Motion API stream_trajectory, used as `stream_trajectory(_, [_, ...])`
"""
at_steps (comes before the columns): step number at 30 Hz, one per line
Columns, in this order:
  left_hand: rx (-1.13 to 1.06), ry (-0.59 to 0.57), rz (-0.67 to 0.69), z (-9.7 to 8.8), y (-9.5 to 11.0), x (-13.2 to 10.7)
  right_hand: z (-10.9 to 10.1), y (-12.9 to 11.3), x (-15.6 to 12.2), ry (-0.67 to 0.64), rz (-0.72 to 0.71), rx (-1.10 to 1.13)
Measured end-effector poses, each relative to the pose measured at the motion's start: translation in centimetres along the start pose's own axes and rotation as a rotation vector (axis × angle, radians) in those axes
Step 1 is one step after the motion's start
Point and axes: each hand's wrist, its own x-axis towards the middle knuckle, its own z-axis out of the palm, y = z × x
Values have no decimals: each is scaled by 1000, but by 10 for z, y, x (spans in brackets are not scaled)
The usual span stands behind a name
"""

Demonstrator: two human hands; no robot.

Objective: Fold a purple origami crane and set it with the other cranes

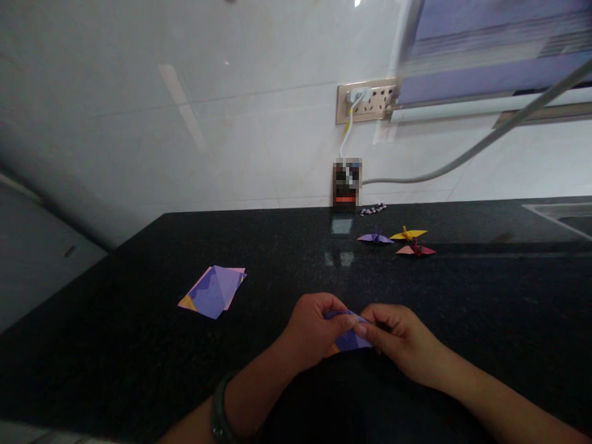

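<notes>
Both my hands grip one sheet of purple origami paper (350, 341) just above the dark counter, near its front. My left hand (316, 325) pinches its left and upper edge, the thumb lying on top. Against its right side, my right hand (398, 336) closes with thumb and fingers, and the two thumb tips almost meet. The paper has a folded look and an orange patch at its lower left corner; the fingers hide part of it. Left of my hands lies a loose stack of purple and pink paper sheets (213, 291).
Behind my hands to the right stand a purple paper crane (375, 237), a yellow one (409, 234) and a red-pink one (416, 249). A phone-like device (346, 185) leans on the wall beside a beaded string (372, 209). A grey cable (462, 161) runs right; a sink edge (555, 217) shows far right.
</notes>
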Motion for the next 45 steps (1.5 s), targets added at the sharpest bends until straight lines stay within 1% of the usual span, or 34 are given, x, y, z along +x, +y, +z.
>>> stream_trajectory(9, [39, -28, 21, 0, -1, 1, -2, -1, -1, -59, -19, 31])
stream_trajectory(13, [63, -50, 14, -1, -1, 0, -4, 0, -1, -105, -13, 59])
stream_trajectory(19, [32, -84, -2, -1, 0, -1, -7, 0, -3, -166, 18, 109])
stream_trajectory(21, [10, -104, 12, 0, -1, -1, -7, 0, -3, -185, 26, 143])
stream_trajectory(24, [8, -116, 69, 1, -3, -1, -7, 2, -2, -193, 35, 179])
stream_trajectory(30, [180, -52, 124, 1, -3, -1, -6, 9, 3, -147, 70, 153])
stream_trajectory(34, [257, -41, 144, 2, -4, -2, -7, 12, 6, -166, 96, 145])
stream_trajectory(37, [267, -42, 122, 3, -7, -1, -9, 12, 5, -170, 75, 103])
stream_trajectory(41, [220, -15, 64, 1, -7, 2, -13, 11, 4, -136, 17, 8])
stream_trajectory(43, [156, 0, 4, -1, -5, 5, -16, 10, 4, -119, 28, 3])
stream_trajectory(45, [55, -6, -85, -3, -5, 7, -19, 9, 5, -101, 61, 34])
